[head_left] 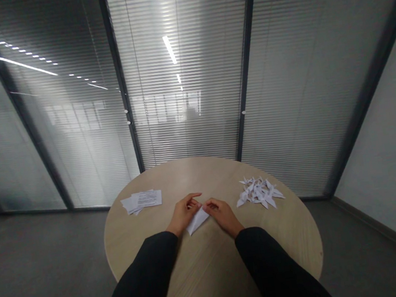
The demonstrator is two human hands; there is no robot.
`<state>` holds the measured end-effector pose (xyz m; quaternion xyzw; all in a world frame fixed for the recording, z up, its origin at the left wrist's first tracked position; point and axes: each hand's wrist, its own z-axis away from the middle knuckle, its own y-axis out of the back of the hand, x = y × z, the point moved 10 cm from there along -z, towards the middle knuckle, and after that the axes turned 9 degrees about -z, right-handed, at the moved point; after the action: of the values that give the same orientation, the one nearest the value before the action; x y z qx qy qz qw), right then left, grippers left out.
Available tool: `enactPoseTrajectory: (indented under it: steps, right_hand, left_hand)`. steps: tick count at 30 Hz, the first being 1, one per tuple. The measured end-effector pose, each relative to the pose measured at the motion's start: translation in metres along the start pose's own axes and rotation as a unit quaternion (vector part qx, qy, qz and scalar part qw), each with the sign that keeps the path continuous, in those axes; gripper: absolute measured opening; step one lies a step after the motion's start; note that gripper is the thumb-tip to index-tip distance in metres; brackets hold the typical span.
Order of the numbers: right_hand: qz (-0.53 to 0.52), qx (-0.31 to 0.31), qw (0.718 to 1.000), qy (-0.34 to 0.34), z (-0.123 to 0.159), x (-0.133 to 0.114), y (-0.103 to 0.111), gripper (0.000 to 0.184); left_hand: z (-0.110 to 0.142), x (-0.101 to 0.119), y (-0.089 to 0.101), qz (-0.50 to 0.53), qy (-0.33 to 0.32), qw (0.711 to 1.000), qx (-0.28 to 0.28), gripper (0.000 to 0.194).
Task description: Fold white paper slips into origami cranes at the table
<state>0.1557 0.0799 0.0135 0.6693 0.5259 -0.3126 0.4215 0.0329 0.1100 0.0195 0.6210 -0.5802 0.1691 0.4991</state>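
Observation:
Between my hands, over the middle of the round table, is a folded piece of white paper [197, 221] with a pointed lower end. My left hand [185, 212] pinches its upper left edge between thumb and fingers, the index finger stretched out above. At the paper's upper right corner, my right hand [223, 214] has thumb and fingertips closed on it. The fingers partly cover the paper's upper edge, so the exact fold there is hidden.
The round wooden table [214, 273] bears a loose stack of printed paper sheets [148, 199] at the left. A heap of folded white paper shapes with points [260, 192] lies at the right. Behind the table stands a glass partition with blinds [196, 134].

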Motion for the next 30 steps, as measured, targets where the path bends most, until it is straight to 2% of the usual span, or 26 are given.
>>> enactPoseTrajectory:
  steps: [6, 10, 12, 14, 16, 19, 23, 30]
  right_hand:
    - [0.024, 0.010, 1.000, -0.012, -0.001, 0.002, 0.003, 0.020]
    - [-0.023, 0.049, 0.998, -0.045, -0.002, 0.017, 0.013, 0.020]
    - [-0.062, 0.083, 0.993, -0.065, -0.002, 0.026, 0.021, 0.021]
    - [-0.109, 0.104, 0.986, -0.073, -0.002, 0.032, 0.025, 0.024]
    - [-0.138, 0.117, 0.981, -0.075, -0.002, 0.035, 0.028, 0.026]
    - [-0.142, 0.127, 0.978, -0.079, -0.002, 0.037, 0.030, 0.030]
    - [-0.130, 0.116, 0.982, -0.071, -0.003, 0.034, 0.026, 0.034]
    - [-0.107, 0.081, 0.990, -0.049, 0.000, 0.017, 0.018, 0.041]
  left_hand:
    - [0.002, 0.004, -0.004, 0.019, -0.007, 1.000, -0.016, 0.037]
    - [0.004, 0.003, -0.001, -0.009, -0.006, 1.000, -0.021, 0.047]
    - [0.005, 0.007, -0.001, -0.051, -0.030, 0.998, -0.024, 0.060]
    - [0.007, 0.015, -0.004, -0.106, -0.082, 0.990, -0.037, 0.075]
    - [0.010, 0.022, -0.010, -0.154, -0.126, 0.978, -0.058, 0.081]
    - [0.011, 0.023, -0.014, -0.183, -0.138, 0.970, -0.077, 0.068]
    - [0.012, 0.027, -0.014, -0.159, -0.133, 0.975, -0.079, 0.043]
    - [0.010, 0.025, -0.010, -0.070, -0.089, 0.992, -0.056, 0.037]
